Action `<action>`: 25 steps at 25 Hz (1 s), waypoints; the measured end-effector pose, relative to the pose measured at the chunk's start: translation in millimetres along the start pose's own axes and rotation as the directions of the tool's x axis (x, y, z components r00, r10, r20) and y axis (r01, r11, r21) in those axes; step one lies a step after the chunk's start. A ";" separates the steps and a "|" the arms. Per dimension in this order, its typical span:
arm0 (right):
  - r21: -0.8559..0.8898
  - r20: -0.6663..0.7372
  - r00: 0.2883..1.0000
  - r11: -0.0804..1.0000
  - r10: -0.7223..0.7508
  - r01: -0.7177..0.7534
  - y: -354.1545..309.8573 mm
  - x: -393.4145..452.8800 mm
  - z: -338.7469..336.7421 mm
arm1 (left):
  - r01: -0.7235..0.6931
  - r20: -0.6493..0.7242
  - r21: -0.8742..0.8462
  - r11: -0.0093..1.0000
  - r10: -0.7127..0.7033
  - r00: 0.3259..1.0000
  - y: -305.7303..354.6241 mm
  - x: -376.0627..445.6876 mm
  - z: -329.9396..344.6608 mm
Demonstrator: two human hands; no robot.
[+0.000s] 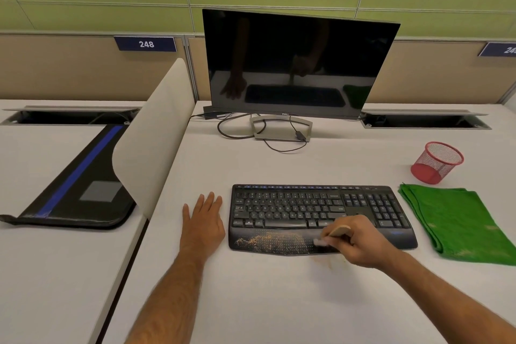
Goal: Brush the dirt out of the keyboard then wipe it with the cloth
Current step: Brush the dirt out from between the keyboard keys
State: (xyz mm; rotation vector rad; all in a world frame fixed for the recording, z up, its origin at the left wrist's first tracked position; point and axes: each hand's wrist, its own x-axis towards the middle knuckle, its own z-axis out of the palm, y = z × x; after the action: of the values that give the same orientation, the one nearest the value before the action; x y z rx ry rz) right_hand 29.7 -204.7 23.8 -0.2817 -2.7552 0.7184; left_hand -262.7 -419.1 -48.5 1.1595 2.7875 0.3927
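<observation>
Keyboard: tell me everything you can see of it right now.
The keyboard is black, full-size with a number pad and a curved, dotted palm rest, and looks plastic. It lies flat on the white desk, in front of the monitor. Yellowish dirt speckles the palm rest's left half. The right hand holds a small wooden brush, bristles on the palm rest. The left hand rests on the desk beside it.

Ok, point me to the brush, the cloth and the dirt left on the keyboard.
brush (339,230), head view, on its wooden handle above the bristles.
cloth (458,223), head view, middle of the folded green fabric.
dirt (268,237), head view, on the keyboard's wrist rest.
</observation>
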 end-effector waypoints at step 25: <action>0.000 -0.028 0.999 0.999 -0.036 0.036 -16.5 25.1 26.4 | -0.009 -0.026 0.007 1.000 0.009 1.000 -3.2 -0.6 4.9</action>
State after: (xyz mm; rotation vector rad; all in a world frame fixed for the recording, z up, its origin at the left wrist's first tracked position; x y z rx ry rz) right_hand -4.1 -224.2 15.4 -0.2396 -2.7268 0.7005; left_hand -263.6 -420.7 -54.1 1.1769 2.8090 0.4027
